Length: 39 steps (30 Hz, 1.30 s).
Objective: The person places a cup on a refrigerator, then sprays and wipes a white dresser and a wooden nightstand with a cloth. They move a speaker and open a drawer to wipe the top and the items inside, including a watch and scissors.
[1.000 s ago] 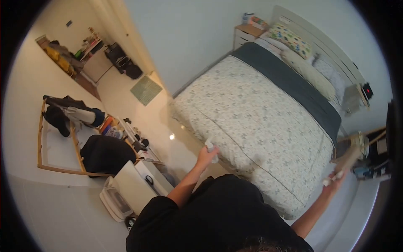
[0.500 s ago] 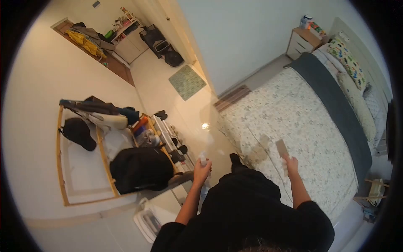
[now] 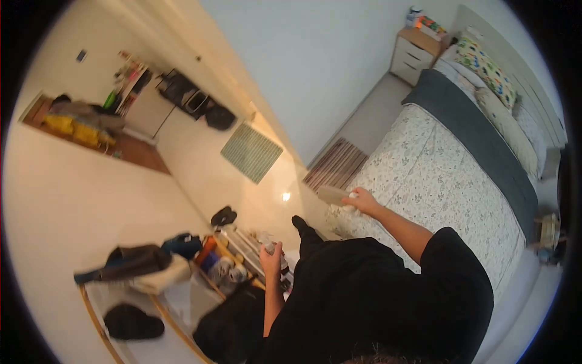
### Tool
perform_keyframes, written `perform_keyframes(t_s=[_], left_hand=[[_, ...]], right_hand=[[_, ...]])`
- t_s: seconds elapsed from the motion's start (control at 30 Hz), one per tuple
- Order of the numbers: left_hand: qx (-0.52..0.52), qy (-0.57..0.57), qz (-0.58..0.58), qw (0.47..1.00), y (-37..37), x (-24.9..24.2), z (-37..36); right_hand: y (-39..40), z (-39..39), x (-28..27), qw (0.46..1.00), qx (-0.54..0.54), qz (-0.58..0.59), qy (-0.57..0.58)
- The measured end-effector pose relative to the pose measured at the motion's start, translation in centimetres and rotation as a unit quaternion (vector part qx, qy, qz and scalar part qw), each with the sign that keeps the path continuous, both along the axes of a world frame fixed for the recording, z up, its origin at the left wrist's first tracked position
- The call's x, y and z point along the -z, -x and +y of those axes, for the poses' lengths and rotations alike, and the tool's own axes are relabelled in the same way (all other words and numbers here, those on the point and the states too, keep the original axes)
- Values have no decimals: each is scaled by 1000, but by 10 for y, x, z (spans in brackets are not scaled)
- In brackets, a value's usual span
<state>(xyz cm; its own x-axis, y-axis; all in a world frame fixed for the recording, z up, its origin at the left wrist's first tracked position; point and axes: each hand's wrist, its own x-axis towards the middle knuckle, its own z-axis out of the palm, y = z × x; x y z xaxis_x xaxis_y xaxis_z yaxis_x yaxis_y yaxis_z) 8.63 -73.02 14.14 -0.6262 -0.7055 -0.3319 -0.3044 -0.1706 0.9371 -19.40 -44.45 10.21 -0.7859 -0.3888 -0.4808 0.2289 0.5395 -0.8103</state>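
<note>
My left hand point(image 3: 271, 259) is wrapped round a small whitish, translucent bottle-like thing point(image 3: 267, 244), held low in front of my body near the rack. Most of it is hidden by my fingers. Stretched out over the near corner of the bed, my right hand point(image 3: 362, 202) grips a flat, rectangular grey-beige piece with a white handle point(image 3: 330, 195). Its flat end points left, away from the bed, and I cannot tell its exact kind. Beneath it lies the floral bedspread point(image 3: 436, 176).
A striped mat point(image 3: 336, 164) lies at the bed's foot, and a green mat point(image 3: 251, 153) beyond the doorway. On the left stands a wooden rack point(image 3: 91, 309) with clothes, a black cap point(image 3: 133, 322) and a black bag point(image 3: 233, 321). Dark slippers point(image 3: 224, 216) sit on the floor. A nightstand point(image 3: 415, 54) is in the far corner.
My view and body have turned, and the rack now sits lower in view. My right hand has swung left toward the bed's foot, its flat piece now pointing left. Both hands keep their hold.
</note>
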Motion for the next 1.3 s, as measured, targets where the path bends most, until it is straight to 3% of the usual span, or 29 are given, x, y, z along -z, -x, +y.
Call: perform_keyframes(t_s=[0.07, 0.1, 0.17, 0.3, 0.33, 0.37, 0.43, 0.57, 0.67, 0.7, 0.8, 0.93, 0.97, 1.0, 1.03, 1.1, 1.2, 1.3], left_hand=[[132, 222, -116, 959, 42, -1, -42], [184, 249, -123, 943, 72, -27, -58], [252, 272, -131, 919, 122, -52, -96], [341, 270, -75, 897, 214, -73, -160], [364, 277, -75, 886, 233, -75, -169], [385, 279, -55, 878, 255, -73, -174], [439, 311, 4, 843, 294, -73, -176], [541, 284, -16, 792, 362, -80, -142], [586, 270, -17, 764, 397, -85, -101], [606, 257, 4, 752, 411, -81, -91], [641, 245, 11, 727, 465, -75, -57], [671, 239, -15, 702, 560, -65, 2], [683, 246, -17, 688, 590, -64, 23], [694, 248, -25, 675, 613, -61, 42], [702, 245, -28, 668, 638, -56, 59], [707, 307, 81, 631, 685, -60, 100], [693, 316, 95, 642, 744, -79, 151], [685, 308, 123, 648, 802, -70, 177]], right_hand=[[-5, -3, 6, 995, 47, -73, -50], [-2, -4, 3, 986, 92, -114, -79], [-6, 13, 67, 977, 170, 6, -129], [-9, 37, 63, 942, 279, -51, -181], [-11, 30, 26, 927, 320, -97, -169], [-20, 41, 66, 912, 368, -69, -166], [-37, 33, 57, 878, 458, -63, -122], [-41, 17, 37, 806, 589, -45, -25], [-24, 8, 44, 746, 658, -98, -29], [-24, 25, 96, 748, 650, -130, 10], [18, 33, 114, 734, 664, -143, 16], [111, 56, 105, 717, 681, -141, 60], [136, 62, 114, 724, 679, -122, 21], [153, 66, 94, 730, 674, -110, -22], [173, 75, 74, 733, 668, -123, 28], [213, 102, 92, 769, 635, -75, -5], [276, 141, 91, 782, 619, -52, -43], [333, 164, 76, 763, 644, -50, -21]])
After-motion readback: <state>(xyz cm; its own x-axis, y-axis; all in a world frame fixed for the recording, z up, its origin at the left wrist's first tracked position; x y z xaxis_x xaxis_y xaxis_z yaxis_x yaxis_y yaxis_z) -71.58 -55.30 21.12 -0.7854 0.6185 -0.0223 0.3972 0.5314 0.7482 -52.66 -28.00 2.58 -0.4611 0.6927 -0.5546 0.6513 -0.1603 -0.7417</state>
